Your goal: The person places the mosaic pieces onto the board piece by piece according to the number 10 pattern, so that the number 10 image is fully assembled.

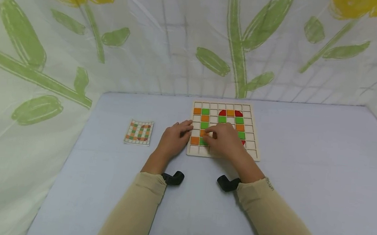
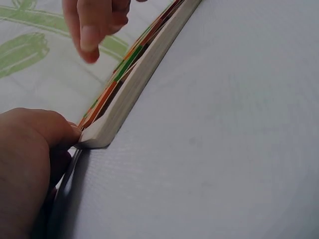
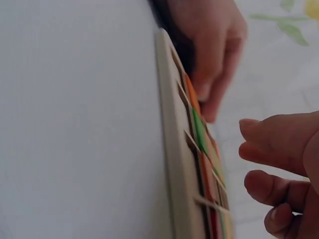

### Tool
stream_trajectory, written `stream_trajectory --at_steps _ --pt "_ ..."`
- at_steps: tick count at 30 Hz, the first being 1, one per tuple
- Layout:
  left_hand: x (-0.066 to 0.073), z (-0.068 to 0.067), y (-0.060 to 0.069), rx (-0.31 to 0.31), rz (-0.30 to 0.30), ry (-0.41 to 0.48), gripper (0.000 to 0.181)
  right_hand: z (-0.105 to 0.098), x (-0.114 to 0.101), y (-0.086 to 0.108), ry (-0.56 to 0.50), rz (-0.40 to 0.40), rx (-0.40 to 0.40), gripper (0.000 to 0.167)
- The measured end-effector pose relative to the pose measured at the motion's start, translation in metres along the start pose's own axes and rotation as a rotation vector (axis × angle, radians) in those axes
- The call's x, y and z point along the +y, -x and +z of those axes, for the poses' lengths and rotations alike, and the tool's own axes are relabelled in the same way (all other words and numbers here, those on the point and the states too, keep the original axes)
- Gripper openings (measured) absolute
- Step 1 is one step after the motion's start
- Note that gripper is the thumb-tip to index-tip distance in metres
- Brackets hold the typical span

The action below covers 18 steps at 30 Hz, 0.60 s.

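Observation:
A pale wooden grid board lies on the table, with orange, green and red pieces in its cells. At its left edge my left hand rests with fingers extended; in the left wrist view its thumb touches the board's near corner. Over the middle of the board hovers my right hand, thumb and index finger close to an orange square. Nothing shows between those fingers in the right wrist view, where they stand apart from the board. The right hand hides some cells, including part of a red rounded piece.
Left of the board lies a small pattern card with a coloured grid. A pale cloth covers the table. Behind it hangs a white curtain printed with green leaves and yellow flowers. Each wrist wears a black camera.

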State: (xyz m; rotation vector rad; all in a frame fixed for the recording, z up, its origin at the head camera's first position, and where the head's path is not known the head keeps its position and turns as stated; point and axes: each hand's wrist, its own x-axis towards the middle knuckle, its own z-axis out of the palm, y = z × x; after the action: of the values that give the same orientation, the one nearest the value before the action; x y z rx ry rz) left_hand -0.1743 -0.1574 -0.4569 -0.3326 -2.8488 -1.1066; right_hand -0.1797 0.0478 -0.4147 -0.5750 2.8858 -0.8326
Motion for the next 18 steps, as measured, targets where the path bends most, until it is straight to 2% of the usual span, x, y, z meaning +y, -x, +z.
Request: stream_trajectory --at_steps 5,8,13,18 --pt "0.000 0.001 -0.002 -0.005 -0.002 -0.009 0.032 -0.018 0.018 0.011 -0.038 0.050 0.058 0.031" --pt "-0.003 0.001 -0.002 -0.017 -0.021 -0.013 0.032 -0.027 0.031 0.019 -0.026 0.072 0.090 0.036" --pt "-0.011 -0.002 0.004 -0.050 -0.081 -0.019 0.036 -0.033 0.051 0.036 -0.007 0.102 0.119 0.046" --pt "-0.013 -0.008 0.010 -0.095 -0.131 -0.032 0.052 -0.039 0.068 0.053 0.018 0.112 0.127 0.060"
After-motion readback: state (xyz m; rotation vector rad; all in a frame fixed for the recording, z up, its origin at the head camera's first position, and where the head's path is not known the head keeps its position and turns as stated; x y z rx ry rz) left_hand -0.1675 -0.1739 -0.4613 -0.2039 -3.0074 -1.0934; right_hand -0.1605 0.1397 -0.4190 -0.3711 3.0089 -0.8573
